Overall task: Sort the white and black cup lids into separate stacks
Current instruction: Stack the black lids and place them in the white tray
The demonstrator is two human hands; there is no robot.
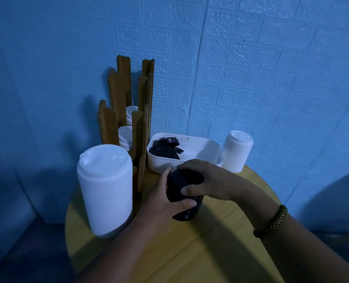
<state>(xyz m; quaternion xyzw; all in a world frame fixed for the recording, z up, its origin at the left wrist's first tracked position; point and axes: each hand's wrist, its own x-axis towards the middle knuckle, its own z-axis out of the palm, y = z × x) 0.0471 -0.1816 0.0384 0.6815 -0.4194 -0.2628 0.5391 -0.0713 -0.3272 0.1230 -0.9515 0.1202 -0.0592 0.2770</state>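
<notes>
A stack of black lids (181,188) stands on the round wooden table (190,252), near its middle. My left hand (165,199) grips the stack's left side and my right hand (202,180) grips its top from the right. A tall stack of white lids (106,190) stands at the table's left. A shorter stack of white lids (237,151) stands at the back right. Several loose black lids (165,149) lie in a white tray (210,154) behind my hands.
A wooden slatted holder (126,111) at the back left contains white round pieces (125,136). A blue brick-patterned wall (251,78) rises right behind the table. The table's edge curves close on the left and right.
</notes>
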